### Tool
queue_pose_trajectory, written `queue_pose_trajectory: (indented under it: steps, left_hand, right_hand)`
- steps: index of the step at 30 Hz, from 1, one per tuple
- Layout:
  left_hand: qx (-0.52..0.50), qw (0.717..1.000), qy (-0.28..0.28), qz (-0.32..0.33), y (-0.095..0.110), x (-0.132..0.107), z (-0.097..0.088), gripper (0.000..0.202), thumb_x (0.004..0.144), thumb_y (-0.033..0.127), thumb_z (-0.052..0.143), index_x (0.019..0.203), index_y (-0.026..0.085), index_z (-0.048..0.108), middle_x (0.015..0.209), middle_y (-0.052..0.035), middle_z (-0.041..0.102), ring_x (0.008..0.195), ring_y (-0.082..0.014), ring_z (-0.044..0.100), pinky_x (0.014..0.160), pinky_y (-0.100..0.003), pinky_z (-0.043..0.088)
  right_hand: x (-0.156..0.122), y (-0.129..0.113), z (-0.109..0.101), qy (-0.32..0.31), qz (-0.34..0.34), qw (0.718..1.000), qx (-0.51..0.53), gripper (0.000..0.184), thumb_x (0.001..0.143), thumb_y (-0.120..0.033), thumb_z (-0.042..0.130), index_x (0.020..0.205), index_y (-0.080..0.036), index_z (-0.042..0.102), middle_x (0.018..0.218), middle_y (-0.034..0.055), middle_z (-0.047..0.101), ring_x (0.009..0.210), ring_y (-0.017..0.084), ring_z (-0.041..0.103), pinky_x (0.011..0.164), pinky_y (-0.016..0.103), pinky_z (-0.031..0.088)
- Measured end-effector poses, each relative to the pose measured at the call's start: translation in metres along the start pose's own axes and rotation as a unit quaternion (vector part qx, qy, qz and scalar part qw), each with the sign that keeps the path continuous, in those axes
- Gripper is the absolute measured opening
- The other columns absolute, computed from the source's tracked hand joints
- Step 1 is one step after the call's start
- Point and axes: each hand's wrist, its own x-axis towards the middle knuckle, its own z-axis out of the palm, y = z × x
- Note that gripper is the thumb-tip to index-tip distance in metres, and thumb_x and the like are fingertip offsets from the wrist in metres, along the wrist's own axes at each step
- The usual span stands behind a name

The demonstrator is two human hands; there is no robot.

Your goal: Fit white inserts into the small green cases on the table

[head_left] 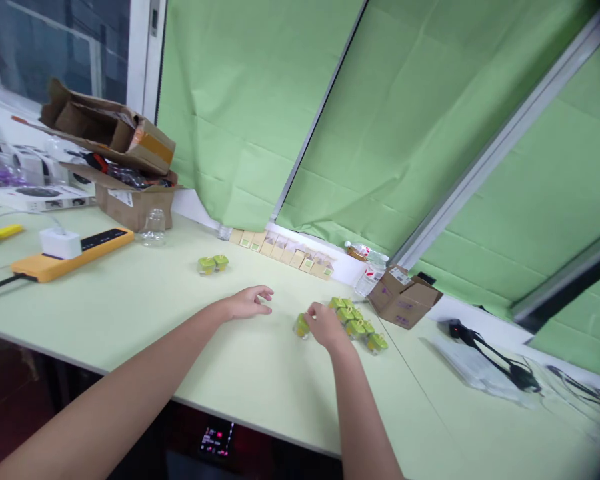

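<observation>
My right hand (325, 325) is closed in a pinch at the top of a small clear cup with a green lid (302, 326). Just right of that hand stands a tight group of several similar green-lidded cups (356, 327), some with a thin yellowish loop on top. My left hand (250, 303) hovers over the table with thumb and fingers apart, holding nothing. Two more green-lidded cups (213, 265) sit side by side farther back on the left, away from both hands.
Small paper boxes (285, 252) line the back edge of the pale table (260, 373). Bottles (369, 279) and a cardboard box (404, 297) stand at back right, with black cables (500, 357) beyond. Leftward lie a yellow power strip (75, 255), a clear jar (153, 229) and open cartons (135, 203).
</observation>
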Motion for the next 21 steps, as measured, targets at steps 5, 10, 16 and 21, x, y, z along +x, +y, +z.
queue_pose_trajectory:
  steps: [5,10,16,21]
  left_hand:
    - [0.005,1.000,-0.004,0.005,-0.010,0.005,0.004,0.058,0.069,0.043,0.070,0.122,0.022,0.058,0.123,-0.0081,0.059,0.098,-0.0210,0.059,0.080,-0.030,0.047]
    - [0.015,1.000,0.003,0.017,-0.010,0.006,0.006,0.054,0.069,0.042,0.069,0.118,0.022,0.060,0.121,-0.0079,0.061,0.098,-0.0218,0.060,0.082,-0.031,0.047]
    - [0.017,1.000,0.006,0.012,-0.008,0.003,0.005,0.054,0.068,0.042,0.069,0.117,0.020,0.060,0.119,-0.0089,0.062,0.094,-0.0213,0.061,0.079,-0.031,0.048]
    - [0.011,1.000,0.009,0.020,-0.011,0.004,0.005,0.051,0.070,0.042,0.069,0.116,0.020,0.061,0.118,-0.0090,0.062,0.098,-0.0217,0.061,0.083,-0.031,0.048]
  right_hand:
    - [-0.035,0.095,-0.039,0.006,0.084,0.991,-0.108,0.017,0.085,-0.029,0.054,0.072,-0.021,0.062,0.076,0.0063,0.068,0.074,0.020,0.062,0.063,0.028,0.038]
    - [-0.046,0.153,-0.044,0.045,0.111,0.982,-0.144,0.022,0.085,-0.036,0.049,0.074,-0.022,0.063,0.075,0.0072,0.068,0.075,0.023,0.063,0.064,0.030,0.040]
    - [-0.029,0.170,-0.029,0.136,0.096,0.977,-0.135,0.024,0.081,-0.037,0.049,0.076,-0.019,0.065,0.089,0.0135,0.067,0.087,0.027,0.061,0.078,0.035,0.045]
    - [-0.021,0.189,-0.023,0.165,0.113,0.979,-0.038,0.036,0.079,-0.047,0.052,0.091,-0.017,0.067,0.111,0.0161,0.064,0.110,0.029,0.055,0.100,0.039,0.039]
